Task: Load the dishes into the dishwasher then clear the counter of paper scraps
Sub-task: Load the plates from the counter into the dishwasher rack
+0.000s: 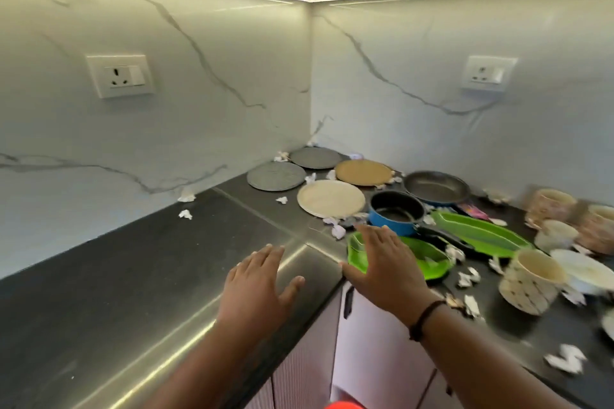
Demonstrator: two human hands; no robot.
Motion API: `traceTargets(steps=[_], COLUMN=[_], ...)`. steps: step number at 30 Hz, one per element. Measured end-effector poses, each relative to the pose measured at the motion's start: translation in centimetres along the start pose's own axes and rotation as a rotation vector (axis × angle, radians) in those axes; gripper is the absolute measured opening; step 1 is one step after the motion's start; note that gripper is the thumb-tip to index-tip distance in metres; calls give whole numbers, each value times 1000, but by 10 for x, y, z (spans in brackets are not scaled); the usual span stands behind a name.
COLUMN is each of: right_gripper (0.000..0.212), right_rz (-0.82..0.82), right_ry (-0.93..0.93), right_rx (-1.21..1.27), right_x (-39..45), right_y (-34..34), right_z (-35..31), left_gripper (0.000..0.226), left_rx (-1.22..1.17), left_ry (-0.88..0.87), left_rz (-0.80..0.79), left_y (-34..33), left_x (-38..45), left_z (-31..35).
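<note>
Both hands are spread flat with fingers straight, palms down, holding nothing. The right hand (382, 259) hovers over the near end of a green leaf-shaped tray (422, 259), covering part of it; whether it actually touches the tray is hard to say. The left hand (262, 279) is just left of that tray, over the shiny inner corner of the dark counter (133, 276), and contact there is unclear too.

That tray's long axis runs left to right, roughly along the counter edge. A second green tray (478, 232) sits just behind it, long axis angled from back-left to front-right. The blue saucepan (397, 212) is right behind the first tray, its black handle pointing right and toward the viewer across the gap between the trays. A dark frying pan (437, 188) is further back and right. Behind and left of the tray, four round plates lie flat toward the wall corner: a cream plate (330, 198), a tan plate (363, 172) and two grey plates (276, 176) (315, 158).

To the tray's right there's a patterned cup (531, 282), a white bowl (581, 271) and more cups (551, 206), blurry and partly cut off by the frame edge. Crumpled paper scraps (468, 277) are scattered around everything, some tucked under the dishes.
</note>
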State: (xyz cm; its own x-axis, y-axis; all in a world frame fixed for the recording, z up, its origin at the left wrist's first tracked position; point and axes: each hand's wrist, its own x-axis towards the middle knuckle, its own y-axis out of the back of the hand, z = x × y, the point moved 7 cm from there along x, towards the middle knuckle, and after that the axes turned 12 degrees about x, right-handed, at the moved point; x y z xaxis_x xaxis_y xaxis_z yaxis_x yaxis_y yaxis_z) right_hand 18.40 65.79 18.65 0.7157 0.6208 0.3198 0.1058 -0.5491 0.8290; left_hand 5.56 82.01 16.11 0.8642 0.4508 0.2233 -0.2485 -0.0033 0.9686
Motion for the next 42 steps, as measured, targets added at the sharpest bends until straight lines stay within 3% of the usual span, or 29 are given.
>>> traceTargets(steps=[4,11,15,19,23,27,34,38,40,42], right_gripper=[71,73,69,74,64,45,13,13,24,19], right_rz=[-59,-200,-355,-409,-442,-462,-481,-533,-565,-587], right_ry=[45,-25,-162,-284,-371,-505,-657,-672,-677,-667], right_rx=[38,36,48,68,82,31,-7,-42,-36,7], right_x=[66,187,242,289,323,344,380,388,388,391], right_y=[-31,-58,-71,-84,-100,-120,-147,-160,-163,-161], right_z=[10,88,135,163,177,201,237,239,237,237], left_gripper=[69,70,61,26,43,48,25,31,30,26], left_rx=[32,-67,-479,-982,-1291,-1328,-1331,-1371,-1372,-1368], left_ry=[70,160,383,651,875,928,957,1001,1032,1057], left_rz=[-35,-150,-268,-368,-403,-491,-508,-490,-434,-378], left_y=[-17,-70,-98,-124,-155,-183,-218,-228,-228,-222], left_x=[45,156,206,241,282,321,357,358,359,360], left_z=[-10,15,15,1,-20,-24,-28,-26,-26,-28])
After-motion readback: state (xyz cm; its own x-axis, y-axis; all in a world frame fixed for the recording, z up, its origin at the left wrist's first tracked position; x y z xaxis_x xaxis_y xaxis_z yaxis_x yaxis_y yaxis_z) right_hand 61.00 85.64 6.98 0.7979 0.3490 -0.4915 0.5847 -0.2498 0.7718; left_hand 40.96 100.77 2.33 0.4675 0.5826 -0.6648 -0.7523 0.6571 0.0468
